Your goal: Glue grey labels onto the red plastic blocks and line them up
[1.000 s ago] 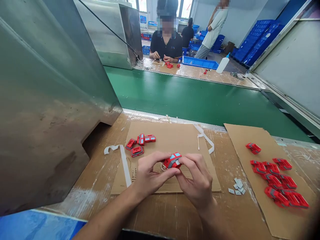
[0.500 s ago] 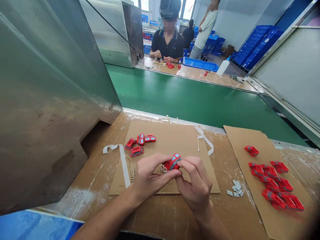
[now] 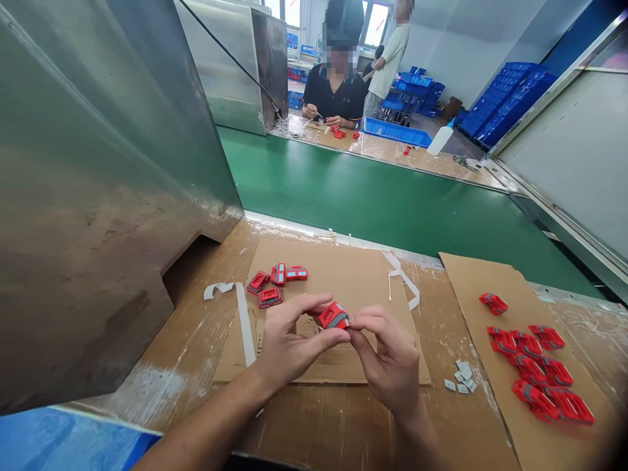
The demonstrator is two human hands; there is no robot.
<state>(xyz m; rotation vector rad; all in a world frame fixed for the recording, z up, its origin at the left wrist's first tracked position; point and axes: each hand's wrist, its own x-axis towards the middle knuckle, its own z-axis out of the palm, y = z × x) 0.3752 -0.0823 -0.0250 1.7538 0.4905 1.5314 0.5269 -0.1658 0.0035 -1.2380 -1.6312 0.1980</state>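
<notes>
A small red and grey plastic part is held above the cardboard sheet. My left hand grips it from the left between thumb and fingers. The fingertips of my right hand pinch at its right end, where a small light piece partly shows. Several red and grey parts lie at the sheet's upper left, some with light blue panels. More red parts rest on a second cardboard sheet at the right. Small grey-white pieces lie between the sheets.
White tape strips edge the cardboard. A metal housing stands at the left, with a green belt beyond the table. Across it sit a person, a blue tray and a white bottle.
The held part has turned in my fingers, so its hollow red side shows more and its light blue panel no longer faces up. My right hand has shifted slightly right.
</notes>
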